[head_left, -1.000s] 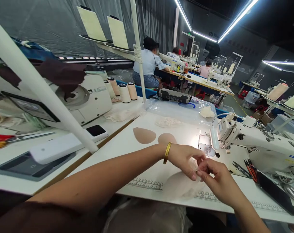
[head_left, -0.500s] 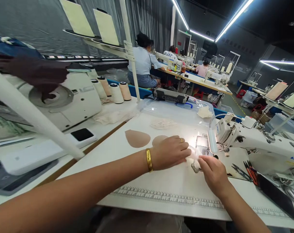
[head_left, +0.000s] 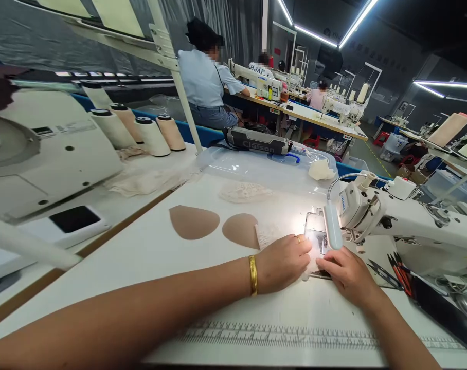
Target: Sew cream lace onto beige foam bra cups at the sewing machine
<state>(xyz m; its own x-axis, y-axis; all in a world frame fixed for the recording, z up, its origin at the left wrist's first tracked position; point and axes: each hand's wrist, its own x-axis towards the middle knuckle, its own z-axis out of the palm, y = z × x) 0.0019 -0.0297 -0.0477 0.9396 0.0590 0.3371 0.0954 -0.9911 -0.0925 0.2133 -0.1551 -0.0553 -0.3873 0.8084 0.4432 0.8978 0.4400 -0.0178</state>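
Note:
My left hand (head_left: 283, 261), with a gold bangle at the wrist and a ring, lies knuckles-up on the white sewing table (head_left: 148, 267), fingers pressed down on a small pale fabric piece (head_left: 267, 234) next to the needle plate (head_left: 314, 237). My right hand (head_left: 347, 275) rests beside it, fingers curled against the same fabric right under the lamp of the white sewing machine (head_left: 403, 221). The fabric between my fingertips is mostly washed out by the lamp glare. Two tan bra cups (head_left: 194, 222) (head_left: 241, 229) lie flat just left of my left hand.
A lace piece (head_left: 244, 191) and a clear plastic bin (head_left: 264, 167) sit behind. Thread cones (head_left: 152, 136) stand at the left, near a phone (head_left: 73, 220). Scissors and snips (head_left: 391, 270) lie right of my hand. Other people sew at the far tables (head_left: 206, 82).
Both hands came down from pinching the fabric in the air to pressing it flat on the table and moved it up to the needle. The camera moved closer and to the right.

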